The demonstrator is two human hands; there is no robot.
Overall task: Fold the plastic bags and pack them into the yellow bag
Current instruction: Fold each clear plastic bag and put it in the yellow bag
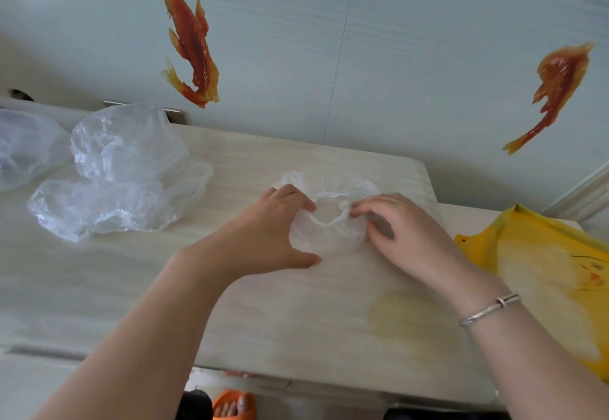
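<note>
Left hand (280,222) and right hand (395,225) — both pinching the elastic-rimmed clear plastic bag (326,235).

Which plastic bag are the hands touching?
The small round one with the ruffled elastic opening, between the left hand and right hand. The bigger crumpled clear bags lie untouched at the left.
</note>
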